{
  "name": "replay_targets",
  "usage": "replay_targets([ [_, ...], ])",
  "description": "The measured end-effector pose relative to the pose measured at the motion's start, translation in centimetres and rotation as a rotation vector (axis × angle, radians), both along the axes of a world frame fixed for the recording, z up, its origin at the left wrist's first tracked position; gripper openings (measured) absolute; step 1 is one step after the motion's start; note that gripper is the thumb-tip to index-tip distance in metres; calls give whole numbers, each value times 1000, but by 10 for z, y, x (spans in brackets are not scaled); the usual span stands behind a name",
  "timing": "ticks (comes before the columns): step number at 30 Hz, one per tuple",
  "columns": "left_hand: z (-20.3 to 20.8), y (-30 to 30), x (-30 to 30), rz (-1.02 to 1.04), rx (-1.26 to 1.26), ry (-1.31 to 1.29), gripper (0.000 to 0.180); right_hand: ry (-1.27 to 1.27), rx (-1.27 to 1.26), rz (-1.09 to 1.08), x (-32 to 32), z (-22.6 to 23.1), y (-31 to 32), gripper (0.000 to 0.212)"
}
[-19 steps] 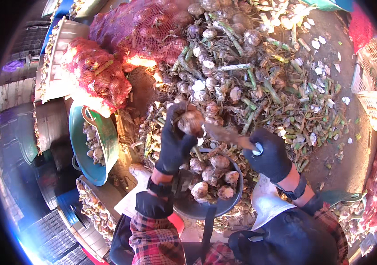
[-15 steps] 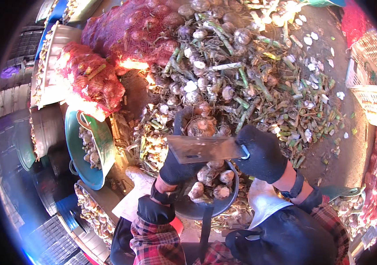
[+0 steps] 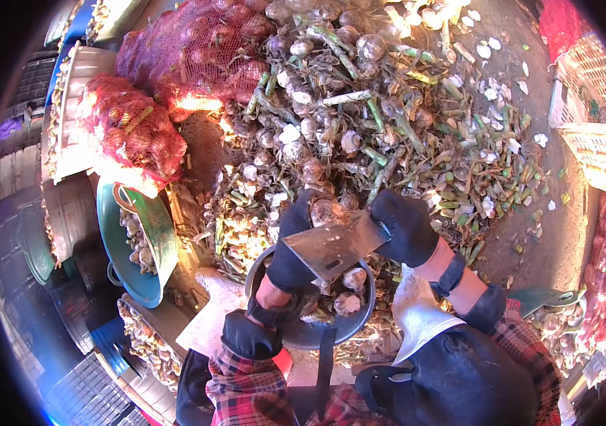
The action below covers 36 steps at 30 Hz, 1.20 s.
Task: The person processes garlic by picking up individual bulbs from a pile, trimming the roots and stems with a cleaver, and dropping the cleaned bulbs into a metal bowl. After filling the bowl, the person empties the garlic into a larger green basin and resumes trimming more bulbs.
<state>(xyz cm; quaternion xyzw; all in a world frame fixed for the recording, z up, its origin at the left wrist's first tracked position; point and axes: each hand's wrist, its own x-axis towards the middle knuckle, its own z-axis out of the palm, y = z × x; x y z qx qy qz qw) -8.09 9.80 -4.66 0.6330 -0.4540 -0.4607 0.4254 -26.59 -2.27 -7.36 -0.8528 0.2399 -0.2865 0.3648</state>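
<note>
Black gloves cover both of my hands. My left hand (image 3: 293,245) is closed around a garlic bulb (image 3: 326,211) at the near edge of the heap. In my right hand (image 3: 408,228), closed on its handle, is a cleaver (image 3: 335,250) with a broad metal blade. The blade lies slanted in front of the held bulb, its left end lower; whether it touches the bulb is hidden. Below the blade, a dark round bowl (image 3: 369,312) sits between my legs with several trimmed garlic bulbs (image 3: 347,304) in it, partly covered by the blade and my left arm.
A large heap of garlic with stalks (image 3: 360,106) spreads ahead, with cut stems (image 3: 459,184) to its right. Red mesh sacks (image 3: 133,135) and a green tub (image 3: 108,248) holding garlic stand at left. Pale plastic crates (image 3: 597,142) are at far right.
The cleaver has tilted from nearly level to slanting, its left end lower. My right hand has moved slightly left and up, and the whole view has shifted a little.
</note>
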Motion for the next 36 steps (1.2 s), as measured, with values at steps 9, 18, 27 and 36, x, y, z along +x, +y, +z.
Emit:
replay_targets([
  [9, 61, -32, -4, 114, 35, -28, 46, 384, 185, -424, -26, -52, -12, 14],
  [18, 21, -23, -15, 827, -130, 600, 38, -55, 519, -229, 18, 10, 17, 9],
  [27, 41, 0, -19, 411, 128, 517, 42, 193, 293, -289, -9, -68, 34, 15],
  [36, 61, 43, 34, -322, 409, -445, 48, 515, 50, -156, 60, -92, -18, 21],
])
